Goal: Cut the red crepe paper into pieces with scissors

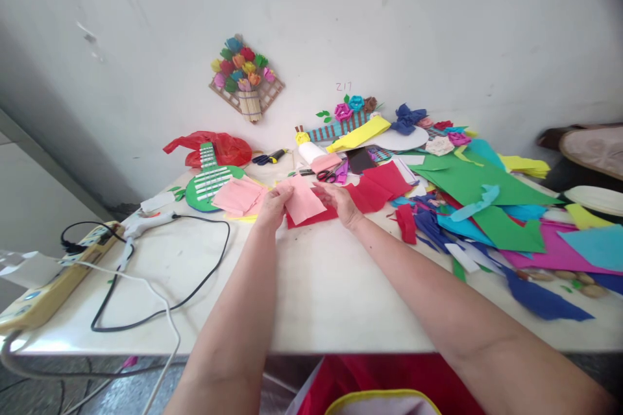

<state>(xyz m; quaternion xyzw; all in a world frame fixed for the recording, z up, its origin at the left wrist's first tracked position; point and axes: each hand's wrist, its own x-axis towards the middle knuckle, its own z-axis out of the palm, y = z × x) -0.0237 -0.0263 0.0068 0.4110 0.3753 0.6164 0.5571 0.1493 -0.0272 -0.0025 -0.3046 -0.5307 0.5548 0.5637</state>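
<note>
My left hand (275,203) is closed on the left edge of a pink paper piece (304,200), thumb on top. Close to that piece's right edge, my right hand (339,202) has its fingers apart, palm turned inward, and nothing shows in it. Beneath and to the right lies red crepe paper (372,189). A stack of pink paper pieces (237,196) rests left of my left hand, partly over a green guitar-shaped craft (199,190). Red-handled scissors (326,176) lie just behind my hands.
A glue gun (148,223), its black cable and a power strip (58,272) occupy the left. Coloured paper sheets (467,181) and scraps pile up at the right. Behind stand a red plastic bag (226,149) and a striped snail-like craft (335,130) by the wall.
</note>
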